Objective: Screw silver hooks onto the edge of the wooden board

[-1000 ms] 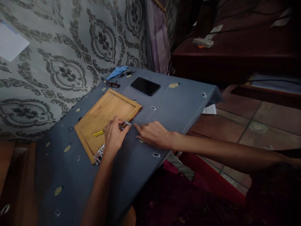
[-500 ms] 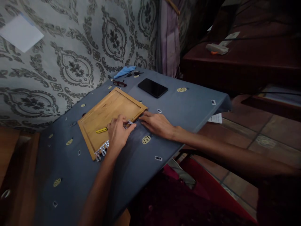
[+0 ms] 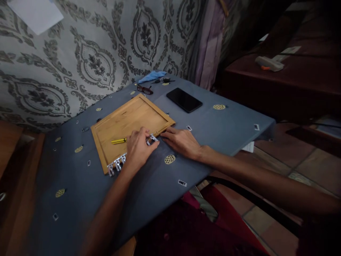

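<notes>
A wooden framed board [image 3: 130,122] lies on the cloth-covered table. Along its near edge runs a shiny metal strip with hooks [image 3: 117,163], partly covered by my left hand [image 3: 138,147]. The thumb and fingers of that hand are closed on the strip's right end. My right hand [image 3: 182,143] rests by the board's near right corner, its fingertips pressed together at the edge; whatever they hold is too small to make out. A slim yellow tool with dark lines [image 3: 118,141] lies on the board, one end hidden behind my left hand.
Beyond the board are a black phone [image 3: 184,100], dark-framed glasses [image 3: 145,89], a blue cloth [image 3: 152,76] and a dark slender tool [image 3: 163,80]. A patterned wall covering [image 3: 96,64] borders the far side. The table's right edge drops to a tiled floor [image 3: 306,161].
The camera view has shifted, so the table and its contents appear slightly to the right. Both hands keep nearly the same places at the board's near edge.
</notes>
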Available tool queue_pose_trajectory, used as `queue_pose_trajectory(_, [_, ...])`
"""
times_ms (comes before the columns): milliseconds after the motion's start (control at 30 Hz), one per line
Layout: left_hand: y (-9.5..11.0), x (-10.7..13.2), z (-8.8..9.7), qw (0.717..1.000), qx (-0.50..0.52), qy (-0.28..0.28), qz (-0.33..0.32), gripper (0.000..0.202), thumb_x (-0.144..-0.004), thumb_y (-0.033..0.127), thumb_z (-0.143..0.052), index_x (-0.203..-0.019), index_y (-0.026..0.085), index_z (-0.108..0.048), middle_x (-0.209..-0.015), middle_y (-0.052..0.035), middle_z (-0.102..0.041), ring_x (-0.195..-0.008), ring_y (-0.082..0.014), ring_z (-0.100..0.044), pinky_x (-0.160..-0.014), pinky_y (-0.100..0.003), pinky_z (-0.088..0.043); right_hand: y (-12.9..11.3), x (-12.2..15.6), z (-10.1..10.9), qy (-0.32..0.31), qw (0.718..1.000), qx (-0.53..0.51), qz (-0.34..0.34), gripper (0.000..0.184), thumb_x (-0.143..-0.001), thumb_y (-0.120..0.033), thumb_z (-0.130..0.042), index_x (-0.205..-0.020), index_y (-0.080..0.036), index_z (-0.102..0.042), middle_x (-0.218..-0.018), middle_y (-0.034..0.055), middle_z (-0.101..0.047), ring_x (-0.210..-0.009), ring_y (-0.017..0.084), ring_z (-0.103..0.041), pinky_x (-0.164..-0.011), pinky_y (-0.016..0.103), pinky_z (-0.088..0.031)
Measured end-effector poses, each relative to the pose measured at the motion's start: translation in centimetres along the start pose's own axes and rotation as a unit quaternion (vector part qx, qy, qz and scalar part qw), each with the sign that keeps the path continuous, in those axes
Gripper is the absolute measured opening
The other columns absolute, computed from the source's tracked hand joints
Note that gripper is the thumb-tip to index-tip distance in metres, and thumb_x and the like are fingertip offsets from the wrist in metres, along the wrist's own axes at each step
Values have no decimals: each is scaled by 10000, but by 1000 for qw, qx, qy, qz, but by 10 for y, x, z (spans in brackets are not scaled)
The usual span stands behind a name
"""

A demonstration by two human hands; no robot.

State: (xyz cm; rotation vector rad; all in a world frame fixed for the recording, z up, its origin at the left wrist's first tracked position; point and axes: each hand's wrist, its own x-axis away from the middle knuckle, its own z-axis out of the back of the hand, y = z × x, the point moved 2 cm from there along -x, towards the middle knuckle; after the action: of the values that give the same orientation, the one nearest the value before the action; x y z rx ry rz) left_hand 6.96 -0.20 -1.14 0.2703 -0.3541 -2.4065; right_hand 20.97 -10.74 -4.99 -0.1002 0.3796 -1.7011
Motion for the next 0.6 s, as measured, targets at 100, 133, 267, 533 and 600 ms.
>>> queue_pose_trajectory(100, [-1, 1, 0, 1000, 8, 4, -5, 340, -819, 339, -772, -1080, 209, -598, -1094, -49, -740, -1081, -290, -631, -942, -427, -460, 3, -1, -2, 12, 1000, -14, 17, 285, -1026, -225, -456, -1147, -207, -713, -1122, 94, -719, -873, 187, -688, -638, 280, -393])
queue_pose_trajectory(133, [-1, 1, 0, 1000, 10, 5, -5, 338, -819, 336, -772, -1078, 208, -598, -1097, -48, -740, -1081, -290, -631, -943, -428, -458, 4, -1, -2, 16, 999, -21, 22, 280, -1026, -228, -458, -1138, -211, -714, -1113, 90, -719, -865, 181, -684, -640, 276, -394])
queue_pose_trajectory(267, [1, 1, 1, 1000, 15, 0, -6, 320, -822, 318, -773, -1063, 208, -593, -1092, -41, -743, -1083, -286, -627, -939, -423, -451, 10, -1, -4, 25, 997, -56, 41, 219, -1007, -217, -504, -1081, -212, -710, -1111, 72, -713, -873, 163, -677, -681, 258, -425])
queue_pose_trajectory(533, [4, 2, 3, 1000, 11, -12, 7, 314, -836, 336, -761, -1064, 215, -583, -1109, -36, -742, -1109, -295, -614, -943, -429, -437, 18, -1, -6, 26, 994, -93, 57, 175, -982, -196, -524, -1020, -193, -695, -1042, 86, -705, -890, 200, -687, -724, 288, -476])
queue_pose_trajectory(600, [4, 2, 3, 1000, 15, -18, 11, 312, -838, 338, -760, -1060, 214, -580, -1115, -36, -742, -1116, -295, -610, -945, -431, -434, 19, -2, -6, 22, 993, -96, 67, 167, -985, -202, -519, -989, -194, -686, -1017, 83, -705, -862, 199, -682, -712, 290, -472])
